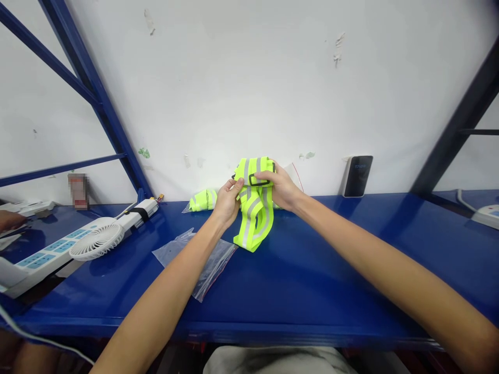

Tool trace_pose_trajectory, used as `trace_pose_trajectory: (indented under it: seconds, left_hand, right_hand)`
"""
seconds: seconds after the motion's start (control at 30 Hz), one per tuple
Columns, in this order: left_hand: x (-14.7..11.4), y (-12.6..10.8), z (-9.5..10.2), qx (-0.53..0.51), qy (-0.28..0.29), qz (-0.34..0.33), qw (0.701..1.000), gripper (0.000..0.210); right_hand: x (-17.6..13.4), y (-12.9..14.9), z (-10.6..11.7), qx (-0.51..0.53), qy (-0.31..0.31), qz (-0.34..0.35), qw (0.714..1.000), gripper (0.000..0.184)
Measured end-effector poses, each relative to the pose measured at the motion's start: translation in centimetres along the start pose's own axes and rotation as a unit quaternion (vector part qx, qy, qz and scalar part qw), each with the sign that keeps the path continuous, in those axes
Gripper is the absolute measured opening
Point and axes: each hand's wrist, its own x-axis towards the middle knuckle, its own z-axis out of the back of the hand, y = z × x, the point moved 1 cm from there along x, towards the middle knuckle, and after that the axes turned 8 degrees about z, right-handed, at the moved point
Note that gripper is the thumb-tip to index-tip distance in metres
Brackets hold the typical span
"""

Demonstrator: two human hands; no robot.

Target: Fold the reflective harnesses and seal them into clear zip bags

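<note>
Between my two hands is a bundle of yellow-green reflective strap (pixel 251 221) with grey stripes and black buckles. Its top is folded into a flat roll, and a loop hangs down toward the table. My left hand (pixel 228 200) pinches the roll's left edge between thumb and fingers. From the right, my right hand (pixel 284 184) grips the other side, its thumb lying across a black buckle. Behind my left hand, a second bundle of reflective strap (pixel 203 200) rests in clear plastic by the wall. Under my left forearm lies a clear zip bag (pixel 213 265), flat on the table.
On the left, a white power strip (pixel 58 246) lies with a small white fan (pixel 97 241) beside it. A black-faced device (pixel 357 176) leans against the back wall. Blue shelf posts (pixel 105 104) rise at both sides of the blue table (pixel 312 280). Another person's hand (pixel 11 221) shows at far left.
</note>
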Motion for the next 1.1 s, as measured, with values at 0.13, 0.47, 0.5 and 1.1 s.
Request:
trace_pose_trajectory:
  seconds: [0.13, 0.47, 0.5, 1.1]
  left_hand:
    - [0.1, 0.1, 0.0, 0.052, -0.030, -0.025, 0.998, 0.037]
    - [-2.0, 1.6, -2.0, 0.198, -0.047, -0.001, 0.979, 0.063]
    - [-2.2, 1.6, -2.3, 0.174, -0.046, 0.028, 0.983, 0.059]
    - [-1.9, 1.7, -1.0, 0.502, -0.042, -0.224, 0.834, 0.033]
  right_hand:
    - [0.4, -0.5, 0.0, 0.002, -0.055, 0.033, 0.998, 0.046]
    - [1.5, 1.0, 1.7, -0.040, -0.101, 0.113, 0.988, 0.049]
    - [1.5, 1.1, 1.7, -0.043, -0.107, 0.121, 0.986, 0.048]
    - [3.4, 3.8, 3.7, -0.017, -0.190, 0.213, 0.958, 0.044]
